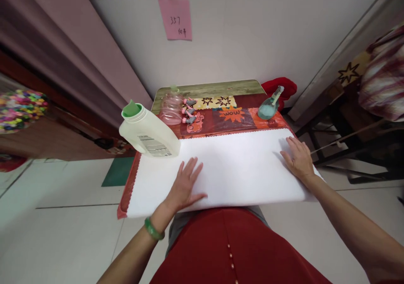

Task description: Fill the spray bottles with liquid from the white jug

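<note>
A white sheet lies spread over the near part of a small table. My left hand rests flat on its near left part, fingers stretched out, with a green bangle on the wrist. My right hand lies flat on the sheet's right edge, fingers apart. Neither hand holds anything. A large white jug with a green cap stands at the sheet's far left corner.
A bright patterned tablecloth shows beyond the sheet. On it stand a pink clear bottle, several small pink and grey clips and a teal spray bottle. A pink note hangs on the wall. Dark furniture stands to the right.
</note>
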`<control>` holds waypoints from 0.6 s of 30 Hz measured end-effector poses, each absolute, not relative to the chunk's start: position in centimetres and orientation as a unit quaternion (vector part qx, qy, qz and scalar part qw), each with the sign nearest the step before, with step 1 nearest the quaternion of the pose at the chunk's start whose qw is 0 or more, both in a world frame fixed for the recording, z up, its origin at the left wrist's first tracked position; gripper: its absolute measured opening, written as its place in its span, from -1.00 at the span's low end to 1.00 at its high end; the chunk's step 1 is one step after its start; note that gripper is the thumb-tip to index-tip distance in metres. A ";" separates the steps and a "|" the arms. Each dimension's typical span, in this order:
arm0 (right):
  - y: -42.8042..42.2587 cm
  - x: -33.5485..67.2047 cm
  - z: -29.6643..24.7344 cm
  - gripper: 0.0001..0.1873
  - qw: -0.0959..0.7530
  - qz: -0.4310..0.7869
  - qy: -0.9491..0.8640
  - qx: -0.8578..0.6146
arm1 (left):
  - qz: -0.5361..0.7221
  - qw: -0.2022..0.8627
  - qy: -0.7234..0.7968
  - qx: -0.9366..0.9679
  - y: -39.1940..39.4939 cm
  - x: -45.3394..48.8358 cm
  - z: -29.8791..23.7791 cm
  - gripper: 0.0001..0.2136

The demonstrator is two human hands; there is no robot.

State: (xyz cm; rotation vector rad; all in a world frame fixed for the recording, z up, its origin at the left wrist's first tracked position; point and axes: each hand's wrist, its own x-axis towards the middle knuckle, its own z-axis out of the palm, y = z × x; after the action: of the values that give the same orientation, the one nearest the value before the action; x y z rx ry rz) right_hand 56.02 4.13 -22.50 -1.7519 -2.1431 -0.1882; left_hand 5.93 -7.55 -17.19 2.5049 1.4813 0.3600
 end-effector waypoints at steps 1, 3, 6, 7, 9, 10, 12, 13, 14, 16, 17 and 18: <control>3.9 56.1 -22.5 -0.34 0.194 -0.075 -0.763 -0.612 | 0.107 0.119 0.454 0.877 -8.6 5.4 -16.9 -0.05; 3.9 56.3 -22.9 -0.38 0.205 -0.082 -0.768 -0.601 | 0.071 0.133 0.400 0.904 -10.4 4.7 -17.0 -0.12; 4.2 56.6 -23.6 -0.41 0.212 -0.077 -0.771 -0.595 | 0.021 0.120 0.401 0.908 -11.9 4.5 -18.1 -0.18; 4.3 56.7 -23.8 -0.41 0.214 -0.070 -0.772 -0.594 | 0.008 0.116 0.406 0.906 -12.1 4.6 -18.4 -0.17; 4.5 56.9 -24.1 -0.44 0.214 -0.054 -0.776 -0.591 | -0.008 0.121 0.415 0.902 -12.3 4.8 -18.7 -0.12; 4.5 57.0 -24.3 -0.45 0.213 -0.046 -0.777 -0.590 | -0.008 0.129 0.421 0.898 -12.3 4.8 -18.5 -0.09; 4.5 57.1 -24.4 -0.47 0.210 -0.036 -0.779 -0.590 | 0.011 0.173 0.421 0.891 -12.0 4.4 -17.5 -0.06; 4.5 57.1 -24.5 -0.47 0.209 -0.035 -0.778 -0.591 | 0.030 0.206 0.416 0.885 -11.7 4.1 -16.9 -0.09; 4.5 57.1 -24.6 -0.47 0.209 -0.034 -0.777 -0.593 | 0.058 0.243 0.414 0.875 -11.1 3.8 -16.1 -0.15; 4.6 57.1 -24.7 -0.48 0.211 -0.031 -0.774 -0.596 | 0.130 0.287 0.438 0.842 -9.0 3.6 -14.6 -0.35; 4.6 57.1 -24.8 -0.48 0.212 -0.029 -0.773 -0.598 | 0.171 0.279 0.476 0.816 -7.5 3.7 -13.9 -0.45; 4.6 57.1 -24.9 -0.48 0.213 -0.027 -0.772 -0.598 | 0.202 0.240 0.524 0.792 -5.7 4.1 -13.4 -0.52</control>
State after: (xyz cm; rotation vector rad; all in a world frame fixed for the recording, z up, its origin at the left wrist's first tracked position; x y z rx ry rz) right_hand 57.10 4.64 -24.89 -1.6608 -2.1438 -0.0757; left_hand 4.05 -5.67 -13.41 2.1690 1.4335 0.5523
